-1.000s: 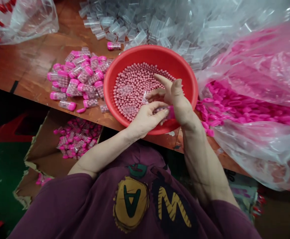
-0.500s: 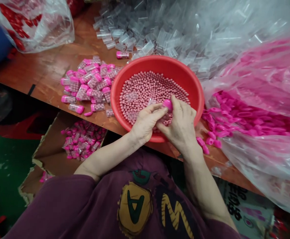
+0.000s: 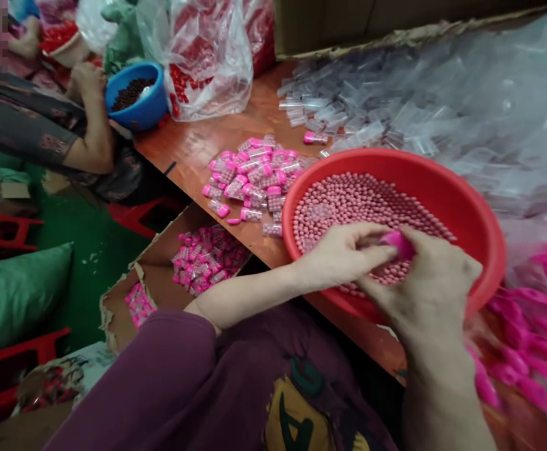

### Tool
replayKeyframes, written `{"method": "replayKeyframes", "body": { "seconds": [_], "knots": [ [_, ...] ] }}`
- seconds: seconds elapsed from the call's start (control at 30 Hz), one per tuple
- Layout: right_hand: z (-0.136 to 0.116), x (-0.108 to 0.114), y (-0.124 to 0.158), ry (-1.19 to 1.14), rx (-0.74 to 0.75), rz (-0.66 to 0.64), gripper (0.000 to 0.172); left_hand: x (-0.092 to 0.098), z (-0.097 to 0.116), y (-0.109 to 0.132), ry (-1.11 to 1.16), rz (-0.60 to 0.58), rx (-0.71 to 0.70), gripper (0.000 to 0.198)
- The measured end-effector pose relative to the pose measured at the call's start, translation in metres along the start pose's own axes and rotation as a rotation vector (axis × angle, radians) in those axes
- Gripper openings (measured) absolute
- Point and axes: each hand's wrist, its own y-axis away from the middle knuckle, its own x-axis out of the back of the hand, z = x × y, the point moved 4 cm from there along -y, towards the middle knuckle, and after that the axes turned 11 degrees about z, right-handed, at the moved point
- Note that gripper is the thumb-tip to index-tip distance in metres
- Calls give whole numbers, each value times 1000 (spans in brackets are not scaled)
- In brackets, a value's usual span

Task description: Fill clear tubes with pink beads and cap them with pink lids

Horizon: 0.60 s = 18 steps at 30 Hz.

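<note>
1. Pink-capped vial [image 3: 398,243] was gripped between the left hand [image 3: 337,257] and right hand [image 3: 430,282], its body mostly hidden.
2. Both hung over a red basin [image 3: 494,250] of pink beads [image 3: 343,194].
3. Filled vials [image 3: 255,172] lay heaped beside it; clear tubes [image 3: 296,105] spread beyond.

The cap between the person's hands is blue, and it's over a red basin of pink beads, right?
Not quite: the head view shows a pink cap, not blue, between the left hand and right hand. It is over the red basin of pink beads.
</note>
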Motion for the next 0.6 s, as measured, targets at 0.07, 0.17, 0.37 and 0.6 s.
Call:
{"method": "replayKeyframes", "body": {
  "seconds": [0.07,0.17,0.37,0.6],
  "knots": [
    [-3,-7,0,-133,4,-28,109,35,24,-13,-172,118,-243,29],
    [-4,-3,4,-201,-70,5,104,91,63,-30,-635,425,-548,30],
    [-8,19,5,-117,-178,123,25,87,67,-41,-1647,314,-744,31],
    [-5,14,11,-148,-256,-3,20,47,24,-54,-1889,-205,-585,45]
  ]
}}
